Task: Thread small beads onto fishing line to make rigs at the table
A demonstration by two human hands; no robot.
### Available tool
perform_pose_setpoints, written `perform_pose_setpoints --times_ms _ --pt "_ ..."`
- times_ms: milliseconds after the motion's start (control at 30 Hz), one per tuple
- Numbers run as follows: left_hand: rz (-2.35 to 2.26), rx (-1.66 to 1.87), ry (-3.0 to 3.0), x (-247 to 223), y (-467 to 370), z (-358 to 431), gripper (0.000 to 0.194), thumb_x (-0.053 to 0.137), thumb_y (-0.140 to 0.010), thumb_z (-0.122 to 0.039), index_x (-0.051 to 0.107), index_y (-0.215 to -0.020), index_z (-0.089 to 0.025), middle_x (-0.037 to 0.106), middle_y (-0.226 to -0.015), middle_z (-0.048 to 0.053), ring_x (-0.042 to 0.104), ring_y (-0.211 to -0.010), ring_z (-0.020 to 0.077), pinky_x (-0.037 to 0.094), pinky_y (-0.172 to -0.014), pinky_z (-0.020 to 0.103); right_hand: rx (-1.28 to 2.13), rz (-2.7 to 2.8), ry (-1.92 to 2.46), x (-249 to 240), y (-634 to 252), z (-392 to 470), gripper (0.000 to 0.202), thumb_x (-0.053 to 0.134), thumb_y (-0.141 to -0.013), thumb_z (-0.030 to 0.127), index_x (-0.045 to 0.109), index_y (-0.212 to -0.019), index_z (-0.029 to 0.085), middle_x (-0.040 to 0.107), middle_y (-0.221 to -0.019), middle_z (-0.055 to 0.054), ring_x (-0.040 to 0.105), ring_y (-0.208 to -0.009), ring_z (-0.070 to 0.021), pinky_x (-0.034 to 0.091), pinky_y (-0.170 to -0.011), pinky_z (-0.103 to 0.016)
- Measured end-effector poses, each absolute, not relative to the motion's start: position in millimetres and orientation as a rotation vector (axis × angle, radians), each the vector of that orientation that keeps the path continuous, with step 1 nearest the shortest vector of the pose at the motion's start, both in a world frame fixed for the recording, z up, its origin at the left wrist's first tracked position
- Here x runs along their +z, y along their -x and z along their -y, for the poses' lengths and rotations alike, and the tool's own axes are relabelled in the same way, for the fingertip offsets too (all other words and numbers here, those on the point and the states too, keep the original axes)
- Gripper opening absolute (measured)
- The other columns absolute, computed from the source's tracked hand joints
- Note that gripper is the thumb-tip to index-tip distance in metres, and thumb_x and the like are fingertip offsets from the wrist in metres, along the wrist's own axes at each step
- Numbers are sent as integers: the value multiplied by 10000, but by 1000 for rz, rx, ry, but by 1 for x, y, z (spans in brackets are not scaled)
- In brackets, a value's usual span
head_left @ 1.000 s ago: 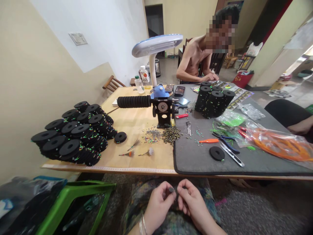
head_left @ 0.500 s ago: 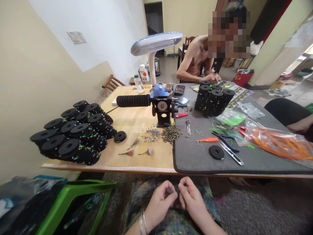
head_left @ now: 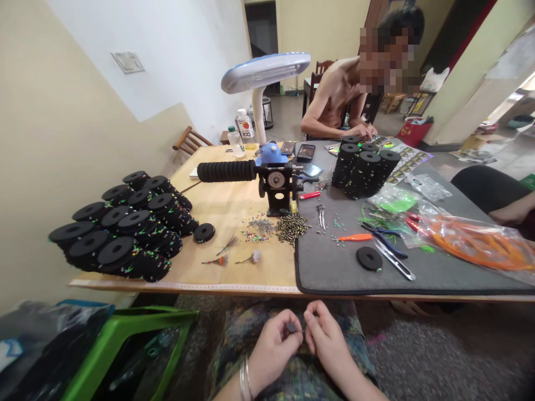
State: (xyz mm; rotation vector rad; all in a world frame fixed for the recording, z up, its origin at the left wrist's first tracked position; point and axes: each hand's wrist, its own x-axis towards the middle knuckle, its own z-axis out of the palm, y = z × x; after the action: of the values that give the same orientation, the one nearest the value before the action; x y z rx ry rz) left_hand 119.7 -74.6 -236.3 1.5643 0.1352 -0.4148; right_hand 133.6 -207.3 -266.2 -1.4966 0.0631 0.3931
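Note:
My left hand (head_left: 279, 341), with bangles on its wrist, is over my lap just below the table edge, thumb and fingertips pinched. Close beside it, my right hand (head_left: 324, 337) has its thumb and forefinger pressed together too. Whatever lies between the fingers is too small to make out. On the table ahead are small feathered pieces (head_left: 217, 260) and a pile of dark metallic beads (head_left: 291, 227). A black foam ring (head_left: 369, 259) lies on the grey mat (head_left: 330, 273), near silver snips (head_left: 395, 260) and an orange-handled tool (head_left: 355, 237).
Stacks of black foam rings (head_left: 125, 223) fill the table's left; more (head_left: 363, 167) stand on the mat. A black winding device (head_left: 276, 186) and a lamp (head_left: 267, 72) are at centre. Another person (head_left: 334, 106) works across the table. A green stool (head_left: 104, 340) stands at lower left.
My hands stay pinched over my lap, with only a slight shift of the fingers. The co-worker's head has lifted a little. The view has shifted slightly.

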Motion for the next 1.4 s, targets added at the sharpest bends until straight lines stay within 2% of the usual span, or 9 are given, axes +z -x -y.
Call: perform_pose_setpoints --times_ms 233,500,700,833,967,1167,1400 --pt "-203 -384 -1422 -237 -122 76 130 532 -783 -302 463 -743 -200 487 -550 -65 436 -494 98 344 -498 219 394 -69 1489 -264 -131 206 444 457 -818 676 388 -783 239 320 -400 143 258 -340 -68 187 -360 -179" --pt "-186 -425 -1353 -238 -120 73 198 531 -828 -370 436 -767 -208 495 -571 -61 446 -519 103 342 -526 227 389 -105 1451 -262 -132 206 465 470 -793 699 383 -791 243 283 -414 151 235 -344 -66 181 -349 -174" --pt "-91 -403 -1378 -238 -120 74 335 726 -685 -296 410 -764 -217 414 -588 -96 392 -544 85 338 -549 210 378 -110 1466 -263 -132 207 446 481 -799 680 389 -781 244 297 -416 141 249 -345 -69 199 -356 -178" --pt "-181 -404 -1440 -239 -122 77 191 641 -733 -265 475 -802 -202 475 -573 -76 460 -536 99 362 -547 221 379 -99 1465 -265 -131 207 446 468 -809 682 394 -792 243 288 -414 142 245 -344 -71 200 -354 -176" --pt "-208 -402 -1478 -241 -124 76 46 544 -723 -204 503 -710 -188 519 -533 -50 483 -495 107 364 -513 223 376 -90 1447 -264 -130 207 457 458 -810 693 379 -791 243 281 -417 150 235 -342 -66 190 -350 -172" --pt "-193 -346 -1600 -243 -125 75 58 541 -649 -126 522 -644 -181 495 -527 -55 462 -480 106 364 -500 218 384 -64 1466 -261 -129 206 439 452 -826 673 385 -779 242 298 -419 144 248 -349 -67 184 -356 -177" --pt "-229 -257 -1724 -241 -124 76 83 624 -700 -200 604 -631 -157 455 -498 -63 364 -473 93 284 -482 211 421 -4 1423 -263 -129 207 431 460 -833 659 410 -781 234 316 -430 131 255 -379 -78 190 -399 -192"
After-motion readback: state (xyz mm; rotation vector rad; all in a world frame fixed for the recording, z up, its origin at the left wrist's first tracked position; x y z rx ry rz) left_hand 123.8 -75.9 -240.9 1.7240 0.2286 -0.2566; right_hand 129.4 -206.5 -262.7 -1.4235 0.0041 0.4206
